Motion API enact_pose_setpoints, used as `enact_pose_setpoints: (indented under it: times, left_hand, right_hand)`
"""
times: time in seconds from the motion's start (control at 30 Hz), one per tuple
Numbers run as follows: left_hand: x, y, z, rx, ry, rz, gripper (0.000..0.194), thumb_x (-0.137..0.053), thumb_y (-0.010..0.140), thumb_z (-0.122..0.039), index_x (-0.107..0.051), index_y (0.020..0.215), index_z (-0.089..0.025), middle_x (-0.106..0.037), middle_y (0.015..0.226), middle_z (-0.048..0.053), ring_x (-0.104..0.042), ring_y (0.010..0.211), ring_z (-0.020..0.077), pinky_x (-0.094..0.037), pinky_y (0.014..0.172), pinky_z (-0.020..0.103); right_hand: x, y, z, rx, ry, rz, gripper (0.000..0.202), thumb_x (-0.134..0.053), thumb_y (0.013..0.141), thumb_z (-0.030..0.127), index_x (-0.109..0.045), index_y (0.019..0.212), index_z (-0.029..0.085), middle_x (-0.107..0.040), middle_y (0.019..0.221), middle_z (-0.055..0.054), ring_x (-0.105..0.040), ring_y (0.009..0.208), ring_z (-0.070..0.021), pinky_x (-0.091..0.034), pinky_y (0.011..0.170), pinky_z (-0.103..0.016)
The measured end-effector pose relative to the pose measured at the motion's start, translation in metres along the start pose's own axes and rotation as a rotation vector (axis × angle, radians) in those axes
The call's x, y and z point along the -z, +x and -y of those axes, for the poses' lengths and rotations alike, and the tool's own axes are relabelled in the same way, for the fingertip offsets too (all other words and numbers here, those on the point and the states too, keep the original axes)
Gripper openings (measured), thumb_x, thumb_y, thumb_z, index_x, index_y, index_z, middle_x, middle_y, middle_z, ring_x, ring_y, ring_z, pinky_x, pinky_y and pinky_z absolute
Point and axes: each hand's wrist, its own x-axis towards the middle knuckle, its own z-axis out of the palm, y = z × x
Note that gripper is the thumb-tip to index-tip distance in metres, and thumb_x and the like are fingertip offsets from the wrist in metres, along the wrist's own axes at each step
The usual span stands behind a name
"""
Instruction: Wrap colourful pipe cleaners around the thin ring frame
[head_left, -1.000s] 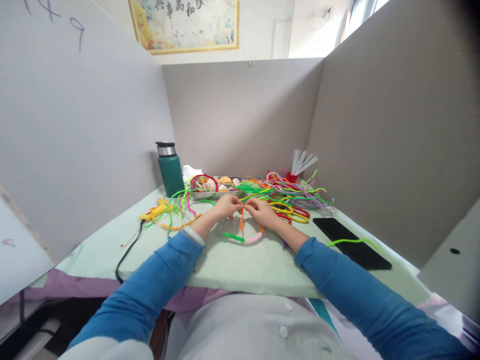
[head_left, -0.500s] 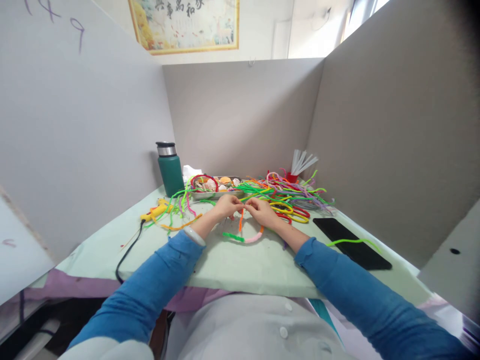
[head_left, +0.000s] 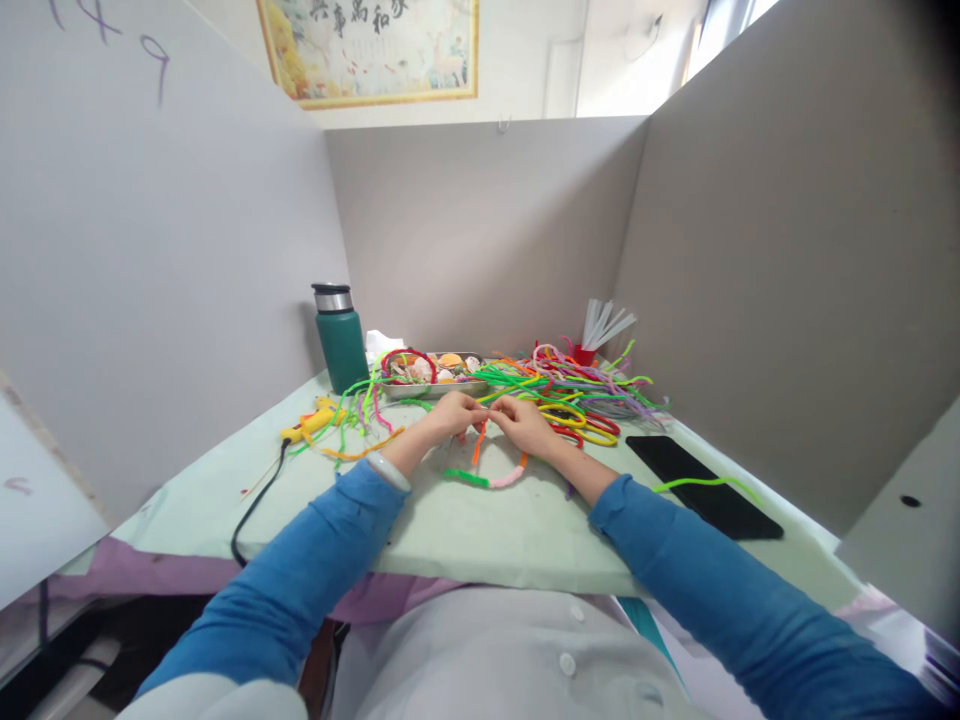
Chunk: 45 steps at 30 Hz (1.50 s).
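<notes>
My left hand [head_left: 456, 412] and my right hand [head_left: 517, 420] meet over the middle of the table, thumbs and fingers pinched together. Between their fingertips is an orange pipe cleaner [head_left: 478, 443], one end hanging down. Below it curves a length of pipe cleaner with a green part [head_left: 466, 478], a pink part [head_left: 508, 479] and an orange part that runs up under my right hand. Whether this curved length joins the pinched piece is hidden by my fingers.
Behind my hands are a metal tray [head_left: 435, 388] of shells and a heap of coloured pipe cleaners [head_left: 570, 385]. A green bottle [head_left: 342, 345] and a yellow glue gun [head_left: 311, 424] with a cord are left. A black phone-like slab [head_left: 701, 490] lies right, near white sticks [head_left: 602, 325]. Grey panels enclose the table.
The hanging orange end has swung slightly left, and the green part of the curved length has shifted a little. Both hands stay pinched in nearly the same place.
</notes>
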Motion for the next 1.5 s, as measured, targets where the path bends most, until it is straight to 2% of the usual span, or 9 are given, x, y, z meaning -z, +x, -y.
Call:
enact_pose_setpoints:
  times: [0.17,0.33,0.6,0.73,0.9,1.03,1.23,1.5]
  left_hand:
    - [0.001,-0.001,-0.002,0.000,0.006,0.025,0.031,-0.057,0.073,-0.041,-0.062,0.072,-0.010,-0.044,0.042,-0.004,-0.039,0.034,0.0055,-0.035,0.038,0.017]
    - [0.003,-0.006,-0.009,0.005,0.038,0.038,0.033,-0.056,0.073,-0.043,-0.060,0.069,-0.010,-0.040,0.038,-0.005,-0.036,0.034,0.0052,-0.030,0.037,0.017]
    - [0.004,-0.004,-0.003,0.011,-0.011,0.039,0.035,-0.058,0.071,-0.045,-0.062,0.072,-0.010,-0.045,0.042,-0.003,-0.036,0.036,0.0052,-0.031,0.038,0.018]
    - [0.004,-0.002,-0.002,-0.006,-0.050,0.081,0.028,-0.059,0.071,-0.036,-0.062,0.077,-0.009,-0.053,0.055,-0.001,-0.037,0.038,0.0033,-0.034,0.038,0.016]
    - [0.002,0.000,0.000,-0.026,-0.044,0.095,0.016,-0.057,0.069,-0.019,-0.063,0.081,-0.009,-0.052,0.056,-0.003,-0.040,0.038,0.0037,-0.039,0.040,0.017]
    - [0.000,0.003,0.004,-0.025,0.011,0.069,0.015,-0.056,0.070,-0.017,-0.063,0.081,-0.011,-0.054,0.058,-0.002,-0.044,0.038,0.0047,-0.039,0.040,0.018]
    - [0.001,0.007,0.010,-0.130,0.160,0.013,0.018,-0.058,0.069,-0.021,-0.063,0.083,-0.012,-0.058,0.067,-0.001,-0.047,0.041,0.0054,-0.037,0.040,0.017]
    - [0.002,0.006,0.007,-0.255,0.343,-0.078,0.021,-0.056,0.070,-0.027,-0.065,0.082,-0.013,-0.057,0.059,-0.002,-0.048,0.046,0.0071,-0.035,0.048,0.017]
  right_hand:
    - [0.000,-0.001,0.001,0.010,-0.004,0.007,0.022,-0.045,0.081,0.035,-0.056,0.076,0.016,-0.054,0.063,0.001,-0.042,0.055,-0.0100,-0.027,0.051,-0.022]
    - [0.001,-0.001,0.002,0.014,0.012,0.002,0.022,-0.045,0.081,0.035,-0.056,0.076,0.016,-0.055,0.064,0.001,-0.042,0.055,-0.0099,-0.028,0.051,-0.022]
    - [0.000,-0.001,0.002,0.005,0.052,-0.001,0.022,-0.046,0.079,0.035,-0.056,0.077,0.016,-0.053,0.063,0.002,-0.041,0.055,-0.0099,-0.028,0.051,-0.022]
    - [0.001,-0.001,0.003,0.001,0.055,-0.006,0.022,-0.045,0.079,0.035,-0.056,0.076,0.016,-0.053,0.062,0.002,-0.041,0.054,-0.0099,-0.028,0.050,-0.021]
    - [0.002,-0.001,0.002,-0.008,0.047,-0.002,0.022,-0.046,0.079,0.036,-0.057,0.077,0.017,-0.054,0.063,0.002,-0.041,0.054,-0.0100,-0.028,0.051,-0.022]
    - [0.002,0.000,0.001,-0.005,0.049,-0.002,0.023,-0.046,0.080,0.036,-0.057,0.077,0.016,-0.053,0.062,0.001,-0.041,0.054,-0.0101,-0.028,0.051,-0.022]
    - [0.002,0.000,0.002,-0.021,0.060,-0.002,0.023,-0.046,0.079,0.036,-0.058,0.079,0.016,-0.054,0.064,0.001,-0.041,0.055,-0.0103,-0.029,0.051,-0.022]
    - [0.000,0.002,-0.001,-0.018,0.108,-0.017,0.023,-0.047,0.078,0.037,-0.056,0.077,0.016,-0.050,0.062,0.002,-0.039,0.054,-0.0095,-0.028,0.049,-0.022]
